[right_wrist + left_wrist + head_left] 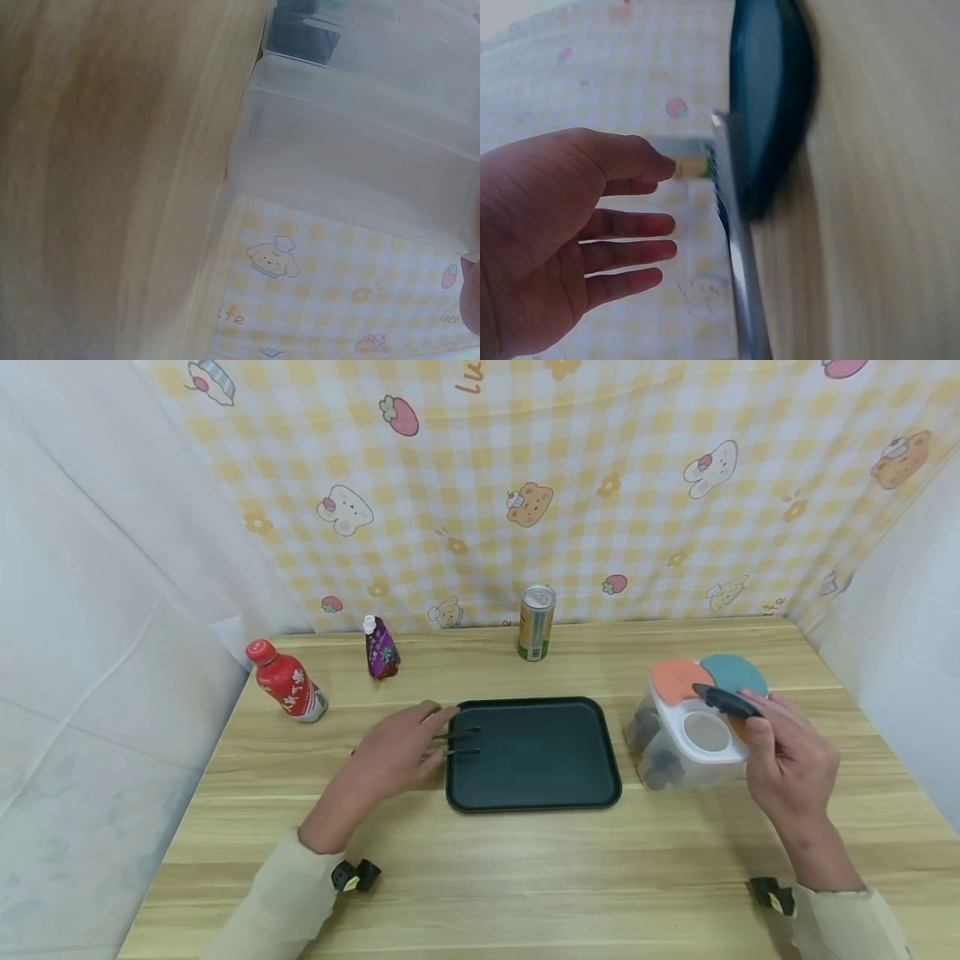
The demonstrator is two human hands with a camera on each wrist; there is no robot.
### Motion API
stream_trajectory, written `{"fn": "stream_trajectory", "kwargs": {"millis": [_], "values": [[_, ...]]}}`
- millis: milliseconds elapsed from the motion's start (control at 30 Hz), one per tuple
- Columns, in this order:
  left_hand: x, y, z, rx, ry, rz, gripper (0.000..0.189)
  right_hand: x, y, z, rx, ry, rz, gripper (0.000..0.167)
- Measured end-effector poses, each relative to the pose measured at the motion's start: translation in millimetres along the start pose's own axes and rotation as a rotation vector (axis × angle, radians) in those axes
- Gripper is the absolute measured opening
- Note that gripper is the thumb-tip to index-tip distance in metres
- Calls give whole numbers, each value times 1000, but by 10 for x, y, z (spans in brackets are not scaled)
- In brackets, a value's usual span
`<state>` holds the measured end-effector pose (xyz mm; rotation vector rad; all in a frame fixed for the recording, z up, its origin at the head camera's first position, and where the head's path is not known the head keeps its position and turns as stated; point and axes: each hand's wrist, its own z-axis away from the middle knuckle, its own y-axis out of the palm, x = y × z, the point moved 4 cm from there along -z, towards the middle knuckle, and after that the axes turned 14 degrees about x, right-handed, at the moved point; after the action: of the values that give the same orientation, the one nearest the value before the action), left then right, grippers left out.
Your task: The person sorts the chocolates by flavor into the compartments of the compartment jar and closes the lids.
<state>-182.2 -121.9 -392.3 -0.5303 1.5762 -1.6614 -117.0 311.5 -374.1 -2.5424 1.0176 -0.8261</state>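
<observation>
Both hands worked low over the tabletop: left hand, its grip slack, reached for tongs on the tray's left rim, while right hand pinched the dark lid over the compartmented container, which a clumsy tug could tip.

I read the head view as bright and evenly lit from above; shadows under the tray and both hands are soft and faint. Straight edges of the bench bow toward the corners. My left wrist view is motion-blurred: the tongs smear, and the backdrop is washed out. The right wrist view is soft throughout, with the container hazy.
</observation>
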Motion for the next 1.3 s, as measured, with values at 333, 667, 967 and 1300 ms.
{"fn": "stream_trajectory", "kwargs": {"millis": [333, 667, 967, 1300], "values": [[-868, -263, -529, -171, 316, 94, 46, -1, -21, 1, -1, -6, 14, 61], [-1776, -317, -1221, -43, 615, 469, 61, 84, -53, -43, 5, -22, 25, 58], [-2022, -290, -1454, -41, 709, 669, 55, 182, -50, -72, 42, -48, 8, 64], [-2004, -197, -1472, -52, 669, 484, 51, 273, -17, -124, 73, -107, -87, 63]]}}
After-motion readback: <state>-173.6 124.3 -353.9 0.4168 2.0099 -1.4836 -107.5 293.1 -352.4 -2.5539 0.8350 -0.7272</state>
